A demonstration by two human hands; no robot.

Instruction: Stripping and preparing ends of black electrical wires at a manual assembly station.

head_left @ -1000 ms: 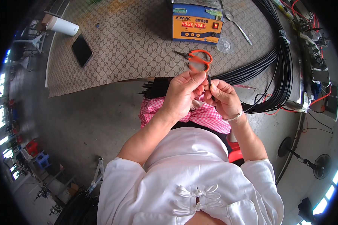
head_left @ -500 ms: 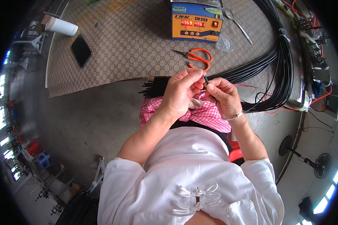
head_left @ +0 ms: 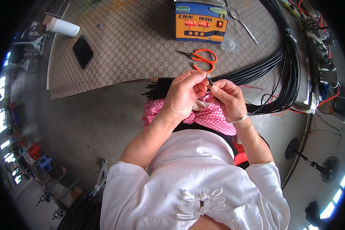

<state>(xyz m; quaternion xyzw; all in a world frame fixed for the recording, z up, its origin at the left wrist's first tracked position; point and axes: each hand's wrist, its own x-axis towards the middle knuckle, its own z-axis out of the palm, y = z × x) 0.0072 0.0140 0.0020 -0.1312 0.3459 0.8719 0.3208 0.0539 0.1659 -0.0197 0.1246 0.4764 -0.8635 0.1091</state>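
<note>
Both hands have drawn slightly nearer the body since the earlier frame: the left hand [head_left: 184,96] and right hand [head_left: 228,100] pinch one thin black cable end [head_left: 209,80] between fingertips, just off the mat's [head_left: 142,46] near edge. Judging by the large black cable bundle [head_left: 272,65] along the mat's right edge, much work remains; orange scissors [head_left: 203,58] lie unused.

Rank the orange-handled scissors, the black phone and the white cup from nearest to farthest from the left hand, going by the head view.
Measured from the left hand:
1. Orange-handled scissors, just beyond the fingertips, up and slightly right on the patterned mat.
2. Black phone, far to the left on the mat.
3. White cup, lying at the mat's far left corner, beyond the phone.
</note>
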